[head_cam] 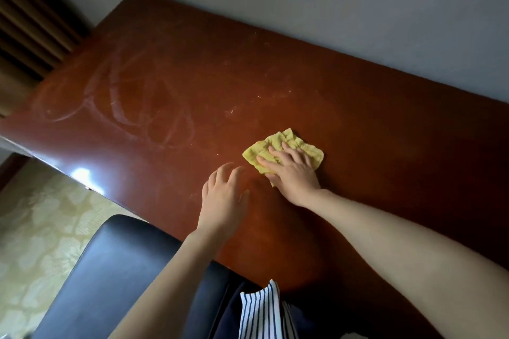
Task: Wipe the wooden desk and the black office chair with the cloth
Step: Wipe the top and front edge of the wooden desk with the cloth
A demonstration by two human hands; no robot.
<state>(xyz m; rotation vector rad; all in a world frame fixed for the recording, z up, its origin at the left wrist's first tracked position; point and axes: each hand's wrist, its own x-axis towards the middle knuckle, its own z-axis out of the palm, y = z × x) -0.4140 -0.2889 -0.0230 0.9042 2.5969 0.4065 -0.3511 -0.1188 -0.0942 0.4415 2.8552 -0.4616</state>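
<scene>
A reddish-brown wooden desk [358, 96] fills most of the view, with pale smeared wipe marks on its left half. A crumpled yellow cloth [303, 148] lies flat near the desk's middle. My right hand [293, 173] presses on the cloth with straight, spread fingers. My left hand [224, 195] rests on the bare wood just left of the cloth, fingers spread and relaxed, holding nothing. The black office chair [115, 270] stands at the desk's near edge, lower left, its padded back partly under my left forearm.
A grey wall [358, 8] runs along the desk's far edge. Brown curtains [30, 22] hang at the upper left. Patterned beige carpet [35, 228] shows left of the chair. A striped garment [261, 311] is at the bottom.
</scene>
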